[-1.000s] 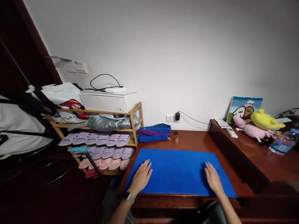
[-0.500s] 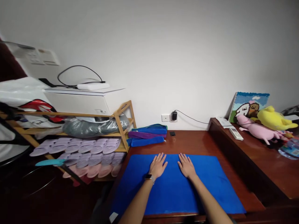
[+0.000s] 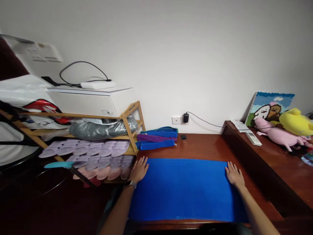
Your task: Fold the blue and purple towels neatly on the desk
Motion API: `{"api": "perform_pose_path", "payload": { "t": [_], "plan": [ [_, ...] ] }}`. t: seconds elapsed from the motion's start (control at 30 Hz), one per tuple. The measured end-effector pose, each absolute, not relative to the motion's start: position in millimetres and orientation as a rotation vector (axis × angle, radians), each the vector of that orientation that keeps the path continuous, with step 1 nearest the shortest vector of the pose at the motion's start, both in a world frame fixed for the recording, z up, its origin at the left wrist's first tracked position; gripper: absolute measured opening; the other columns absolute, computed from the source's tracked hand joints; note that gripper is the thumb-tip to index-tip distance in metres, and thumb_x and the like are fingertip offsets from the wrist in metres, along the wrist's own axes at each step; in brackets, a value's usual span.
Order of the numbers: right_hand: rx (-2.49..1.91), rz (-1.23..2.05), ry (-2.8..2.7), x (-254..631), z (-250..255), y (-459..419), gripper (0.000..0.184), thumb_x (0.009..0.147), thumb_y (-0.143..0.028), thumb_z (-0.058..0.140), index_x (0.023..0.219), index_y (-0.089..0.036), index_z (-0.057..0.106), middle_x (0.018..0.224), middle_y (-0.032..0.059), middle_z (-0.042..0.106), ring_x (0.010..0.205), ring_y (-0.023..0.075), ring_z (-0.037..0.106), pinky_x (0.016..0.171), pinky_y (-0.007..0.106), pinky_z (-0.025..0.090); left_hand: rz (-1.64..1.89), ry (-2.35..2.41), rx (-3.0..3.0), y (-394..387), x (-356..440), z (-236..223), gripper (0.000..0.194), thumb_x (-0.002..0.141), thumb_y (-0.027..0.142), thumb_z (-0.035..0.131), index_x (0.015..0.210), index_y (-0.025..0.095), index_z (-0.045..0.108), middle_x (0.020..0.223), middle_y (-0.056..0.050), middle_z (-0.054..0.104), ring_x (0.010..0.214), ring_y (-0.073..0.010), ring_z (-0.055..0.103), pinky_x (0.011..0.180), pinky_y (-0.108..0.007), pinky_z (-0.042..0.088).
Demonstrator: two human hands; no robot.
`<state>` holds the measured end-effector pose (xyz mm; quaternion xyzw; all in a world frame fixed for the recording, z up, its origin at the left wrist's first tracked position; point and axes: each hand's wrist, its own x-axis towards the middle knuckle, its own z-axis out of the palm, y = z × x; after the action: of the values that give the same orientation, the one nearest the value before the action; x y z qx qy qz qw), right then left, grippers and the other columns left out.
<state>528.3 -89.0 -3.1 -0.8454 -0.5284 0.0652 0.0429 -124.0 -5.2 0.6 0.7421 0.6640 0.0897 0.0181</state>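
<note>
A blue cloth lies spread flat on the reddish-brown wooden table. My left hand rests palm down at the cloth's far left corner, fingers stretched out; a watch sits on that wrist. At the far right corner my right hand lies palm down with its fingers apart, partly over the cloth's edge. Neither hand holds anything. Beyond the cloth, folded blue cloths and a purple cloth are stacked against the wall.
Left of the table stands a wooden rack with slippers and a white box. A charger is plugged into the wall. On the raised ledge at right are a remote control, a pink plush toy and a yellow plush toy.
My hands came together near the middle of the cloth's far part, then slid apart to its two far corners. The cloth looks flat throughout. The camera view has shifted.
</note>
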Motion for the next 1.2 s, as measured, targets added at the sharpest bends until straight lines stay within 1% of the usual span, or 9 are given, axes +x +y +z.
{"api": "perform_pose_path", "payload": {
  "t": [0.13,0.27,0.4,0.53,0.67,0.77,0.93,1.07,1.2],
  "plan": [
    [-2.309,0.003,-1.751,432,14,-81,0.074,0.108,-0.038,0.014,0.167,-0.004,0.042,0.176,0.0169,0.035,0.167,0.0307,0.026,0.137,0.052,0.016,0.442,1.917,2.387,-9,-65,13,0.061,0.109,0.039,0.033,0.160,0.012,0.053,0.173,-0.019,0.043,0.161,-0.0305,0.042,0.132,-0.054,0.033],
    [-1.827,0.177,-2.116,299,27,-71,0.067,0.110,-0.038,0.021,0.168,-0.012,0.042,0.175,0.0108,0.038,0.166,0.0265,0.029,0.137,0.051,0.020,0.496,1.508,2.614,-23,42,16,0.057,0.111,0.039,0.036,0.162,0.021,0.053,0.173,-0.011,0.046,0.162,-0.0257,0.040,0.135,-0.050,0.030],
    [-1.774,0.313,-2.213,246,27,-61,0.064,0.109,-0.033,0.027,0.168,-0.015,0.042,0.175,0.0100,0.037,0.165,0.0254,0.030,0.136,0.051,0.024,0.448,1.462,2.630,-30,94,0,0.058,0.110,0.033,0.036,0.165,0.022,0.048,0.172,-0.011,0.046,0.162,-0.0247,0.039,0.135,-0.050,0.030],
    [-1.949,0.297,-2.168,320,16,-62,0.066,0.110,-0.043,0.025,0.170,-0.021,0.039,0.176,0.0059,0.036,0.166,0.0251,0.028,0.137,0.053,0.020,0.492,1.752,2.508,-21,31,-12,0.060,0.109,0.046,0.040,0.165,0.027,0.050,0.172,-0.012,0.046,0.161,-0.0307,0.041,0.132,-0.058,0.032],
    [-2.344,0.247,-1.899,447,0,-76,0.074,0.107,-0.045,0.019,0.173,-0.014,0.032,0.179,0.0071,0.030,0.167,0.0276,0.023,0.137,0.052,0.019,0.422,2.104,2.316,-14,-69,-12,0.066,0.107,0.048,0.040,0.164,0.016,0.051,0.171,-0.019,0.045,0.161,-0.0355,0.040,0.131,-0.061,0.031],
    [-2.473,0.202,-1.734,509,-12,-85,0.077,0.104,-0.049,0.015,0.173,-0.020,0.033,0.180,0.0053,0.027,0.168,0.0254,0.021,0.136,0.046,0.021,0.411,2.186,2.303,-15,-107,-11,0.067,0.106,0.047,0.039,0.162,0.014,0.052,0.170,-0.020,0.047,0.160,-0.0362,0.042,0.131,-0.059,0.032],
    [-2.489,0.193,-1.728,524,-19,-89,0.080,0.104,-0.049,0.013,0.174,-0.011,0.025,0.181,0.0077,0.026,0.168,0.0250,0.020,0.137,0.047,0.018,0.436,2.240,2.323,-17,-105,-13,0.069,0.106,0.050,0.035,0.162,0.014,0.053,0.169,-0.019,0.049,0.158,-0.0360,0.045,0.131,-0.059,0.033],
    [-2.516,0.153,-1.738,519,-17,-90,0.079,0.106,-0.049,0.011,0.174,-0.013,0.026,0.181,0.0073,0.025,0.168,0.0246,0.021,0.136,0.047,0.019,0.423,2.231,2.310,-19,-98,-11,0.070,0.107,0.049,0.035,0.163,0.010,0.050,0.171,-0.020,0.046,0.160,-0.0347,0.042,0.133,-0.055,0.030],
    [-2.530,0.145,-1.743,524,-15,-92,0.079,0.106,-0.050,0.009,0.174,-0.013,0.026,0.182,0.0068,0.023,0.168,0.0243,0.021,0.136,0.046,0.019,0.412,2.227,2.290,-22,-97,-6,0.068,0.106,0.047,0.039,0.164,0.011,0.049,0.172,-0.019,0.044,0.161,-0.0341,0.040,0.133,-0.055,0.030]
  ]
}}
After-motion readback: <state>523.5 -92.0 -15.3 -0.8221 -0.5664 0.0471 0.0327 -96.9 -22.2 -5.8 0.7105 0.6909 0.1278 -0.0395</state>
